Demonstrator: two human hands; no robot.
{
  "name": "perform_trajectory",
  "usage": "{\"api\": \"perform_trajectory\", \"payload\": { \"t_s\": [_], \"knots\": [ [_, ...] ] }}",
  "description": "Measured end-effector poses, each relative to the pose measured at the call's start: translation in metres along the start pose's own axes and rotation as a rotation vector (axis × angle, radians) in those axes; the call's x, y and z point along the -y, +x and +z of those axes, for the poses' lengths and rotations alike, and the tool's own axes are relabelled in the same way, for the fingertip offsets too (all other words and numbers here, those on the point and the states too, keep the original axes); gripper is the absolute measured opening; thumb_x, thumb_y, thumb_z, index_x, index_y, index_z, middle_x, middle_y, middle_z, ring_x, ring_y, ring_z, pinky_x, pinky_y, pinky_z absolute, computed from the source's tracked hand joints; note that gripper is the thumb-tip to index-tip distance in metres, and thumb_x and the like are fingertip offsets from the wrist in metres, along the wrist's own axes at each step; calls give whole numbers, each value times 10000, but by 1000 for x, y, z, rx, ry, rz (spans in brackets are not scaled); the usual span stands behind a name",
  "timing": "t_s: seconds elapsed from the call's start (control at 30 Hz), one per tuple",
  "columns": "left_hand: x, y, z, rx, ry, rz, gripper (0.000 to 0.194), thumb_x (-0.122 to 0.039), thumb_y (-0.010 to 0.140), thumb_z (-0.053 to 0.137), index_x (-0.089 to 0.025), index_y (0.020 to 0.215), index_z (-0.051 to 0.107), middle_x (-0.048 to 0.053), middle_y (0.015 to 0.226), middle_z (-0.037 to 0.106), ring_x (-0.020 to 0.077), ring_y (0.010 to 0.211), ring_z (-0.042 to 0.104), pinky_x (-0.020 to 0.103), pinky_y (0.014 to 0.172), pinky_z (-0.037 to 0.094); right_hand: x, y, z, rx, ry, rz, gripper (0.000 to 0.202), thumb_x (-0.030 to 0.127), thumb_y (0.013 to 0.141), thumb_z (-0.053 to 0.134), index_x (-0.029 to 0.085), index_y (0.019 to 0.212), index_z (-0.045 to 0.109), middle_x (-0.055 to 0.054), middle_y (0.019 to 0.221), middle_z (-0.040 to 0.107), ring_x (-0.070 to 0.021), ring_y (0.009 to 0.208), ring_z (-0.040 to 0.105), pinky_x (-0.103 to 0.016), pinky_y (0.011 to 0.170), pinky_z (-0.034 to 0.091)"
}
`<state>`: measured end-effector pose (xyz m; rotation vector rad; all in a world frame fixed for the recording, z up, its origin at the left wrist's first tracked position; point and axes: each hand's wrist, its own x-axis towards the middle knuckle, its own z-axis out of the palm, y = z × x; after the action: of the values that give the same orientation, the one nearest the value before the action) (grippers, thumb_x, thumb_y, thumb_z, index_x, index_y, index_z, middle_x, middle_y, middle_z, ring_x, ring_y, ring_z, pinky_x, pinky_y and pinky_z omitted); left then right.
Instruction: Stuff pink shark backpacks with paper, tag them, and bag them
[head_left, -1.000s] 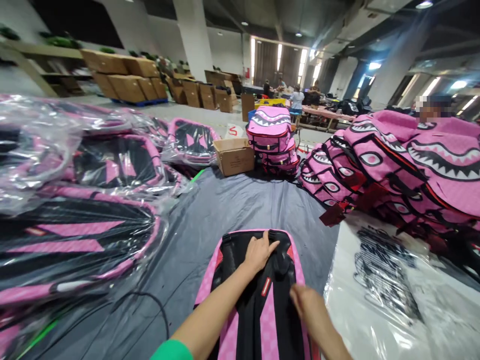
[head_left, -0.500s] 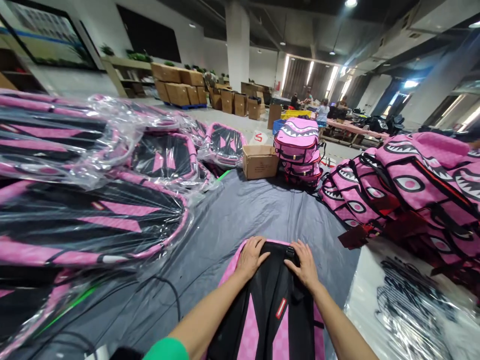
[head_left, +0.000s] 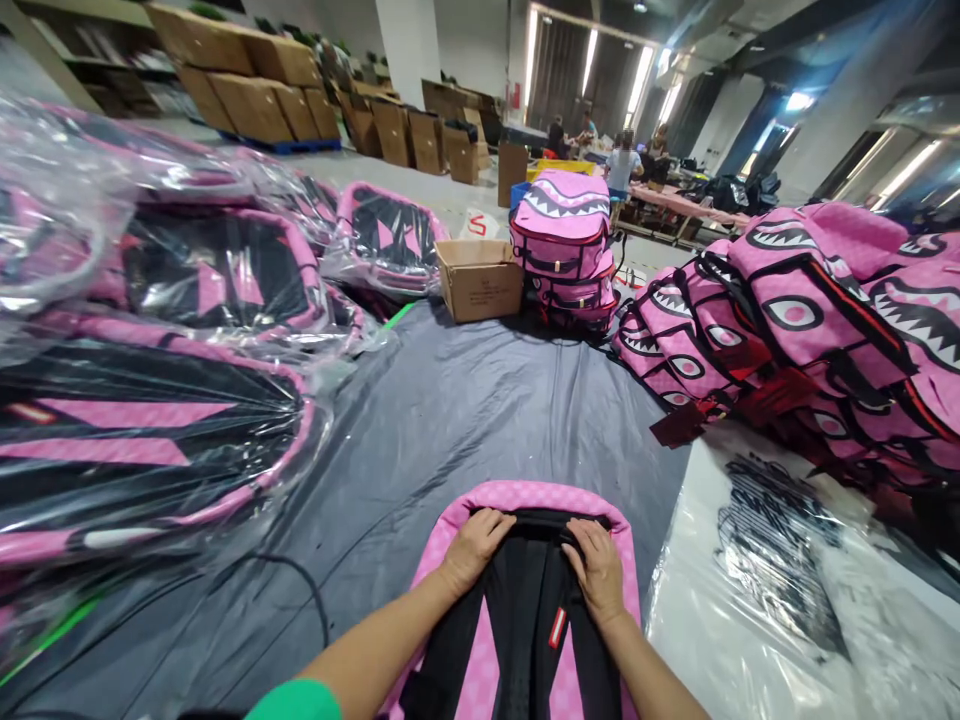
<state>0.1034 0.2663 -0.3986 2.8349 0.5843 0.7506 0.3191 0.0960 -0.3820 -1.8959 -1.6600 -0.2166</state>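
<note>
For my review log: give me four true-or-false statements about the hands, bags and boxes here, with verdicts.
1. The left hand and right hand both touch the front backpack. True.
2. The open cardboard box stands to the right of the stacked backpacks. False: the open cardboard box is to their left.
3. The red label on the front backpack is nearer the right hand than the left hand. True.
4. The backpacks on the left side are unwrapped. False: they are covered in clear plastic.
</note>
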Motion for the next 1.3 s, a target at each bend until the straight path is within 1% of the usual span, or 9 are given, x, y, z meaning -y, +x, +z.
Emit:
{"api": "perform_trajectory", "payload": {
  "t_s": [0.17, 0.3, 0.4, 0.47, 0.6, 0.83, 1.1, 1.2, 1.3],
  "knots": [
    [19, 64, 29, 152, 56, -191, 394, -216, 1020, 347, -161, 875, 710, 105, 833, 682, 224, 796, 656, 330, 706, 515, -20, 54, 21, 248, -74, 211, 303, 438, 1011, 503, 244, 1129, 705, -52, 1045, 754, -220, 976, 687, -348, 879, 510],
    [21, 104, 21, 254, 88, -311, 412, -233, 1013, 332, -134, 919, 721, 144, 889, 701, 252, 840, 672, 364, 754, 524, -27, 96, 25, 415, -211, 330, 283, 466, 988, 544, 250, 1093, 694, -48, 1010, 742, -234, 977, 678, -349, 862, 482],
    [-9, 90, 3, 291, 104, -319, 432, -436, 992, 436, -141, 1184, 686, 190, 1176, 681, 320, 1116, 630, 457, 950, 496, -27, 104, 27, 434, -284, 308, 296, 462, 993, 529, 219, 1091, 668, -82, 1016, 716, -256, 978, 658, -371, 854, 475],
    [-40, 66, -4, 261, 105, -333, 690, -618, 925, 485, -179, 1457, 493, 235, 1490, 469, 420, 1391, 409, 601, 1088, 364, -25, 101, 31, 401, -310, 272, 311, 449, 1009, 488, 201, 1101, 653, -110, 1024, 697, -275, 986, 638, -395, 863, 471],
    [-86, 40, 3, 314, 4, -346, 826, -696, 838, 566, -318, 1540, 351, 231, 1616, 270, 521, 1482, 172, 754, 1083, 222, -18, 90, 38, 337, -301, 274, 314, 413, 1016, 467, 182, 1133, 645, -138, 1034, 673, -294, 995, 613, -437, 889, 471],
    [-74, 56, 20, 178, 30, -384, 684, -502, 888, 610, -411, 1514, 351, 158, 1645, 244, 458, 1506, 169, 702, 1131, 224, -45, 103, -8, 315, -185, 145, 467, 90, 890, 549, 243, 1330, 583, -95, 1364, 592, -244, 1277, 517, -377, 1028, 431],
    [-81, 38, 28, 87, 104, -358, 760, -463, 858, 655, -403, 1535, 315, 138, 1666, 185, 445, 1522, 104, 689, 1146, 208, -102, 166, 6, 644, -219, 356, 406, 197, 564, 914, 260, 914, 718, 9, 860, 710, -201, 830, 675, -259, 699, 445],
    [-82, 43, 28, 110, 80, -375, 752, -444, 845, 673, -397, 1523, 350, 135, 1665, 195, 455, 1522, 92, 693, 1153, 179, -90, 160, 6, 612, -253, 406, 434, 208, 630, 886, 249, 1026, 711, -36, 970, 725, -234, 920, 676, -295, 770, 481],
    [-82, 53, 23, 176, -12, -411, 680, -465, 879, 638, -385, 1507, 392, 135, 1668, 183, 450, 1523, 101, 683, 1169, 143, -40, 115, -12, 509, -310, 445, 512, 168, 853, 676, 158, 1353, 568, -187, 1383, 574, -323, 1283, 529, -435, 1023, 434]
  ]
}}
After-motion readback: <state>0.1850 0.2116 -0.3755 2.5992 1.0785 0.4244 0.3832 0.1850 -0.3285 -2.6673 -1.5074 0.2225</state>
